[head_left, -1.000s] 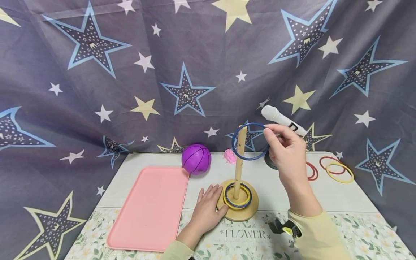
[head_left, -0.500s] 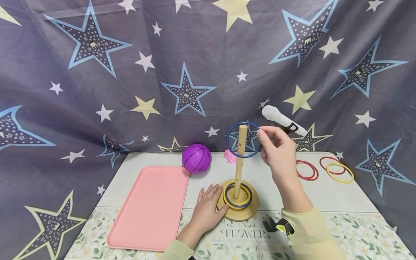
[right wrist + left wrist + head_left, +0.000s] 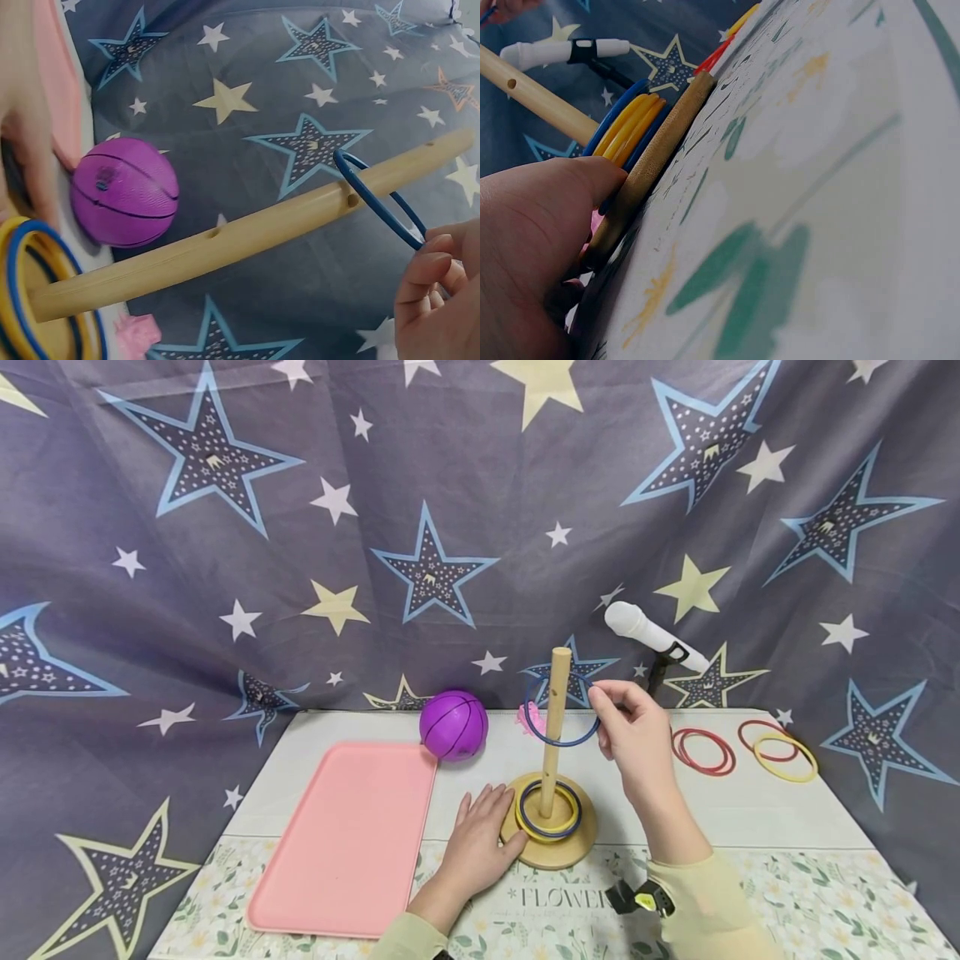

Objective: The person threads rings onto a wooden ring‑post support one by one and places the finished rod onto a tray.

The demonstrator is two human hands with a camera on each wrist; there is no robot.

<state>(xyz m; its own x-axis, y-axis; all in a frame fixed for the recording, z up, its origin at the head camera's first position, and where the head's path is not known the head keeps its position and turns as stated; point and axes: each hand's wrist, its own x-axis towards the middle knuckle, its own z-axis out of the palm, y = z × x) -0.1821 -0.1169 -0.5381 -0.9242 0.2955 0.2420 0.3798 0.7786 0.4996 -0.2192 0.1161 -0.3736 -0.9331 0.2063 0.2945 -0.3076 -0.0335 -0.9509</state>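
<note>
A wooden post (image 3: 557, 702) rises from a round wooden base (image 3: 553, 858). Several blue and yellow rings (image 3: 634, 124) lie stacked around its foot. My right hand (image 3: 637, 735) pinches one blue ring (image 3: 388, 214) between thumb and fingers at its right side. That ring encircles the upper part of the post, tilted, below the post's top. My left hand (image 3: 480, 847) rests on the left edge of the base, fingers extended forward and thumb (image 3: 604, 178) on the base beside the stacked rings.
A pink tray (image 3: 345, 843) lies at left, with a purple ball (image 3: 453, 727) by its far corner. Behind the post is a small pink object (image 3: 137, 335). A white microphone (image 3: 648, 635) on a black stand is at the back. Red rings (image 3: 703, 772) and a yellow ring (image 3: 813, 768) lie at right.
My right hand has moved left and then down with the blue ring, which now sits lower around the post. The left hand has stayed in place.
</note>
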